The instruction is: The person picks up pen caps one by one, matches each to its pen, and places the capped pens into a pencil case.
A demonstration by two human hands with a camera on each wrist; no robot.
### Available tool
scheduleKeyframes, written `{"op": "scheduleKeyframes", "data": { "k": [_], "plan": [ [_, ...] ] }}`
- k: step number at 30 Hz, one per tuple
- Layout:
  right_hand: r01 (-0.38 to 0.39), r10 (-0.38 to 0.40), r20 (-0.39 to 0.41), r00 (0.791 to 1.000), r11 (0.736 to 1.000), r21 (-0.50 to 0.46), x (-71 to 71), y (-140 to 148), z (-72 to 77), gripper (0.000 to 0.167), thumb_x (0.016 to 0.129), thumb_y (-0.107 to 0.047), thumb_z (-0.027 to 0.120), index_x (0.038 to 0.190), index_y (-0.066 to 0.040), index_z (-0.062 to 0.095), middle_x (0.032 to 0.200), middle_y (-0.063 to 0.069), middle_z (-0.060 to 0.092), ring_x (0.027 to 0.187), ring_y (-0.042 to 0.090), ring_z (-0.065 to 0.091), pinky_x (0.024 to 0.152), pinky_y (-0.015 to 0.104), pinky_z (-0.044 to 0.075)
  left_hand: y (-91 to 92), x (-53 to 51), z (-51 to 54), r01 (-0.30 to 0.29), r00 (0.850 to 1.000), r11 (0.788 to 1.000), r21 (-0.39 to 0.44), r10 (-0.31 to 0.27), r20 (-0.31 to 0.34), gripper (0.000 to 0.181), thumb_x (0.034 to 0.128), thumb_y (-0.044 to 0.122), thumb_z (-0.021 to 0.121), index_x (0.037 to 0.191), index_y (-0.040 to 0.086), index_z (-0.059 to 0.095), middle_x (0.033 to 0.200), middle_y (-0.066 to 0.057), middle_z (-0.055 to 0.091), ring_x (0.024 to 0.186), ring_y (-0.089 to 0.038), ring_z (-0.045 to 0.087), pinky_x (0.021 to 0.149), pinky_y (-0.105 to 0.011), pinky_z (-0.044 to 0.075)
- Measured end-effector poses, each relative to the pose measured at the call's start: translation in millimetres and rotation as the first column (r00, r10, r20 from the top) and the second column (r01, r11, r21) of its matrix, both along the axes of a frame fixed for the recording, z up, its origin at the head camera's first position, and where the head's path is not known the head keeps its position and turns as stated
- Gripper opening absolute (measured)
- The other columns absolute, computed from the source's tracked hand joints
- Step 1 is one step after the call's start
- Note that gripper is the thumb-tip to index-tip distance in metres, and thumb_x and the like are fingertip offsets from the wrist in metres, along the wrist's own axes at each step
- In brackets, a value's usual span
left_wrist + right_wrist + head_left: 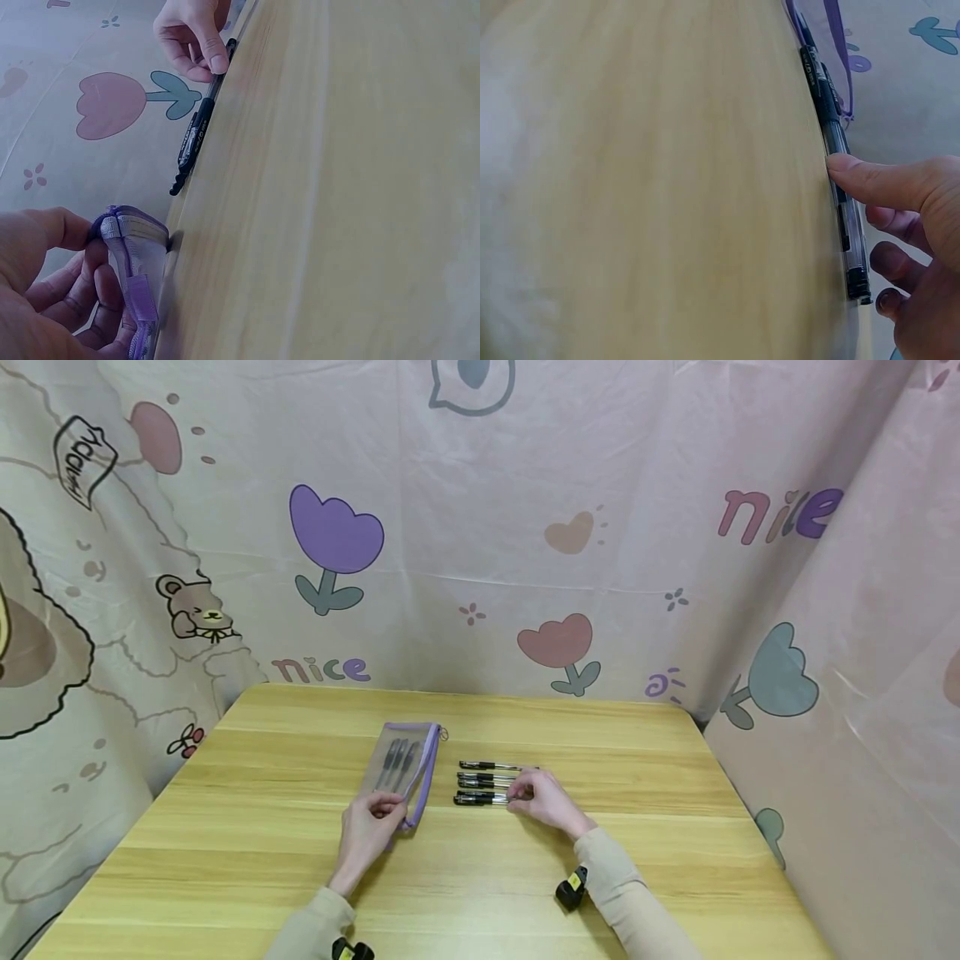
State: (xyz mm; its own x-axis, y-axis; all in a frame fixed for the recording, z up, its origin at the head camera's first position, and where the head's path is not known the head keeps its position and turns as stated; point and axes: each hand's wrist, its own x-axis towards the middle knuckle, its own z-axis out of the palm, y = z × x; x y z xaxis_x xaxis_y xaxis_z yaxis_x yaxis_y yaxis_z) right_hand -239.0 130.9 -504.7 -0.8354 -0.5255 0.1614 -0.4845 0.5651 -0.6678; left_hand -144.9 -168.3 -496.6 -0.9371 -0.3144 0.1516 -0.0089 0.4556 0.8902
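Note:
In the head view a see-through pencil pouch (381, 768) with purple trim lies on the table, several dark pens (402, 756) showing inside it. My left hand (369, 828) pinches the near end of its zipped edge. The left wrist view shows thumb and forefinger on the purple zipper (141, 294), which stands raised and parted. To the right of the pouch, several black-and-clear gel pens (480, 797) lie side by side. My right hand (546, 800) pinches the nearest pen (853, 232) near its clear end, thumb on its side; the fingertips are partly hidden behind it.
The wooden table (600, 752) runs back to a patterned curtain (450, 527) that also hangs at both sides. Black wrist cameras (572, 889) sit on both sleeves. A small ring (444, 734) hangs at the pouch's far corner.

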Motion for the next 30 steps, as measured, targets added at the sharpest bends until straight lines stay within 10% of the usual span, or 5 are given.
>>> {"op": "scheduleKeyframes", "data": {
  "k": [30],
  "plan": [
    [-0.044, 0.046, -0.05, 0.998, 0.998, 0.048, -1.4, 1.1, 3.8, 0.007, 0.082, -0.009, 0.08, 0.088, -0.008, 0.076, 0.08, -0.002, 0.067, 0.076, 0.003, 0.053, 0.071, 0.019, 0.046, -0.6, 0.6, -0.4, 0.003, 1.0, 1.0, 0.002, -0.003, 0.0, 0.011, 0.0813, 0.004, 0.072, 0.091, 0.002, 0.077, 0.079, -0.007, 0.075, 0.063, 0.002, 0.058, 0.06, -0.016, 0.048]
  ]
}}
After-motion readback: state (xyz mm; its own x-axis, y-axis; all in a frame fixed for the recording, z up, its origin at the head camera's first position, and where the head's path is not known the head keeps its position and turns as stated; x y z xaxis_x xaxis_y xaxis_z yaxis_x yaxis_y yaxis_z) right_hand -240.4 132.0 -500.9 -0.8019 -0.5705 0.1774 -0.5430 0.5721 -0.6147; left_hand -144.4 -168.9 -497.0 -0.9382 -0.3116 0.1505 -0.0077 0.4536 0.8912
